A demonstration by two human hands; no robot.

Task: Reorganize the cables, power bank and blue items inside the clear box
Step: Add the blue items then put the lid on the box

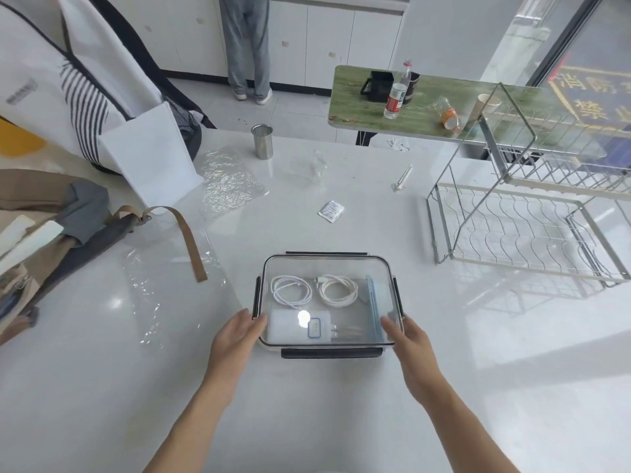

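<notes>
Clear box (327,268) – transparent glossy plastic; table (341,404) – smooth glossy white; rack (519,233) – shiny metal wire.

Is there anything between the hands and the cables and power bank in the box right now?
Yes. The clear lid sits on the clear box, covering the two coiled cables, the power bank and the blue item along the right wall. The left hand and right hand rest against the box's near corners, outside it.

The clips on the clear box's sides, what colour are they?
Black clips, seen best in the head view.
</notes>
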